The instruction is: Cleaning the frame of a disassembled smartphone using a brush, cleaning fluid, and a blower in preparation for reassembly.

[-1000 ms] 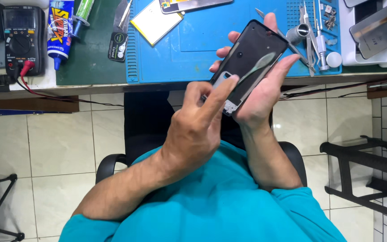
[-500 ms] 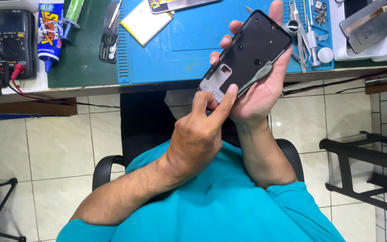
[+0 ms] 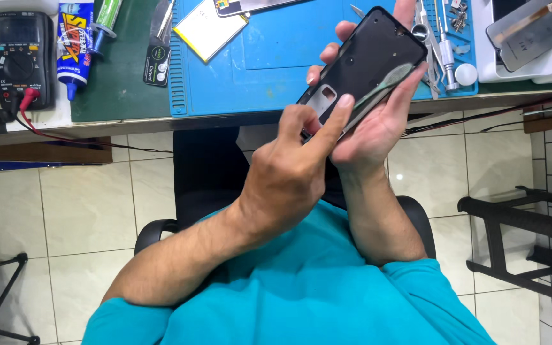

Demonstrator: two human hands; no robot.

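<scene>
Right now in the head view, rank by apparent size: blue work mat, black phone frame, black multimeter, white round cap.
1. blue work mat
2. black phone frame, though it is held nearer the camera
3. black multimeter
4. white round cap

Right hand (image 3: 372,121) cradling black phone frame (image 3: 362,64), left hand (image 3: 289,172) forefinger pressing it

A black phone back frame (image 3: 365,61) stands tilted above the edge of the blue mat, its top end leaning away to the right, inner side showing, with a pale grey cut-out panel near its lower end, long edges gripped
</scene>
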